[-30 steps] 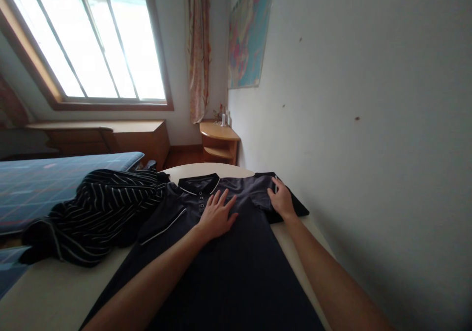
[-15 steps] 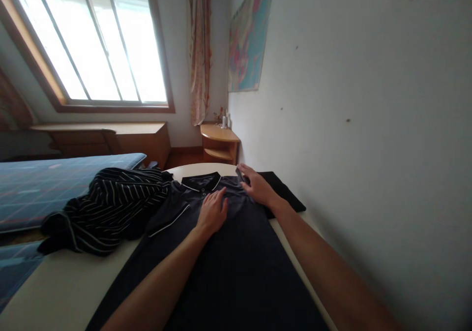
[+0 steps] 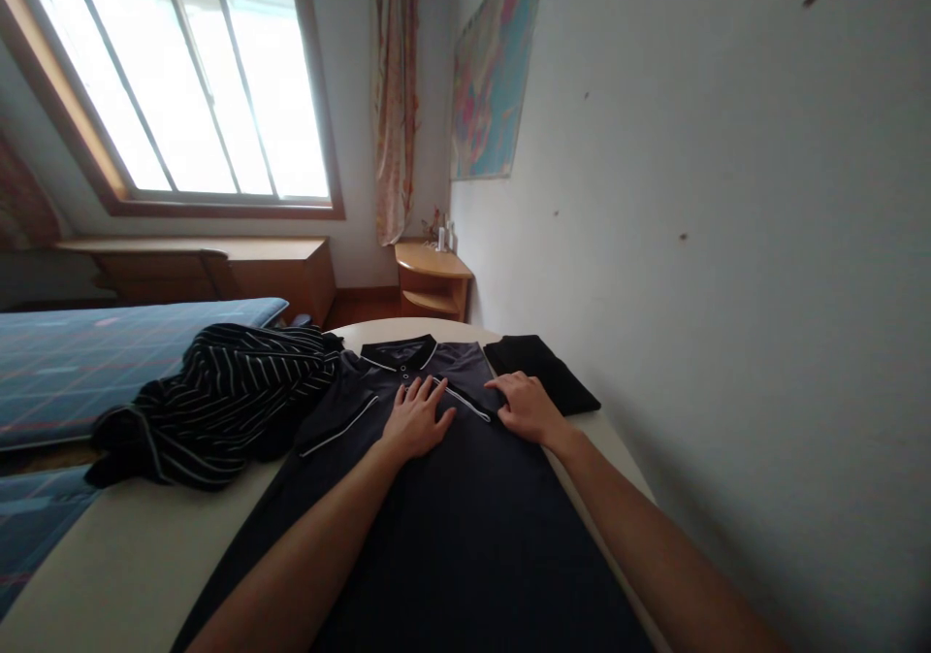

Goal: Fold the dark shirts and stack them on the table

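Note:
A dark polo shirt [image 3: 480, 507] lies face up on a pale table [image 3: 167, 546], its collar at the far end. Both short sleeves, edged in white, are turned inward over the chest. My left hand [image 3: 417, 418] rests flat on the chest below the buttons, fingers spread, by the edge of the right-hand sleeve. At the shirt's right edge, my right hand [image 3: 529, 408] is beside the folded sleeve with its fingers partly extended; I see nothing held in it.
A rumpled black-and-white striped garment [image 3: 240, 391] lies at the table's left edge. Folded black cloth [image 3: 545, 372] sits at the far right, near the white wall [image 3: 727, 362]. Left of the table is a bed with a blue plaid cover [image 3: 109, 352]. A corner shelf [image 3: 434, 260] stands beyond.
The right-hand sleeve, pinched by my right hand before, now lies folded inward on the chest. My right hand has let go and moved nearer and slightly right. My left hand stays on the chest.

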Demonstrator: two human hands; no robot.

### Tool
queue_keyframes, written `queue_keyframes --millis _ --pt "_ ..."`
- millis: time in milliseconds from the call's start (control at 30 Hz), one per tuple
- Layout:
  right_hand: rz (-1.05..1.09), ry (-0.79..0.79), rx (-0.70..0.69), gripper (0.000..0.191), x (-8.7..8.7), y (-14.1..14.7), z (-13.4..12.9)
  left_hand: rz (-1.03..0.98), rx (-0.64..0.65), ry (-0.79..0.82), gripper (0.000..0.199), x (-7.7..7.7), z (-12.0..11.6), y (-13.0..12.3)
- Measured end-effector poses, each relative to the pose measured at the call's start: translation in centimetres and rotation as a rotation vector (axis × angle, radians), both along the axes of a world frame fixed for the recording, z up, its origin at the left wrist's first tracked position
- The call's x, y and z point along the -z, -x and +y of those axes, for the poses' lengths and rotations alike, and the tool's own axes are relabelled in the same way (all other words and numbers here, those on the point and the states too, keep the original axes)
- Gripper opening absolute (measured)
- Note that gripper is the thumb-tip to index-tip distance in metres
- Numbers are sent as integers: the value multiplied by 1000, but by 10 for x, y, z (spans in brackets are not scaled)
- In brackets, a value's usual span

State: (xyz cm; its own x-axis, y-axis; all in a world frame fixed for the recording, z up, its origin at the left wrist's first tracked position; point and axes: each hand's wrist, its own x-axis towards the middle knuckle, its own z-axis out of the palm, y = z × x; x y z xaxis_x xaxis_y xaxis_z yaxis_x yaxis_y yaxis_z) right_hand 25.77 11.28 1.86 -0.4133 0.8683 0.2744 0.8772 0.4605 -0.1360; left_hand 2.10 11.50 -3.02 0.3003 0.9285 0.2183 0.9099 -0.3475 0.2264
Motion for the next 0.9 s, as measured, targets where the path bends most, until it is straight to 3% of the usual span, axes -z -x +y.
queue_keyframes --millis 200,400,567,700,800,900 --pt "-13 -71 128 28 5 -10 -4 27 65 31 65 -2 0 8" --pt "10 -99 214 30 8 -12 -14 37 71 4 61 -3 2 11" --pt "46 -91 24 36 14 -4 -30 44 -1 -109 53 -13 -19 1" --pt "22 -19 -139 39 21 3 -39 46 -65 -61 59 -10 -46 -2" --pt "-15 30 -187 46 22 6 -43 62 -137 -39 60 -7 -53 12" --pt "-22 74 -221 52 21 6 -46 97 -255 -62 60 -7 -45 42"
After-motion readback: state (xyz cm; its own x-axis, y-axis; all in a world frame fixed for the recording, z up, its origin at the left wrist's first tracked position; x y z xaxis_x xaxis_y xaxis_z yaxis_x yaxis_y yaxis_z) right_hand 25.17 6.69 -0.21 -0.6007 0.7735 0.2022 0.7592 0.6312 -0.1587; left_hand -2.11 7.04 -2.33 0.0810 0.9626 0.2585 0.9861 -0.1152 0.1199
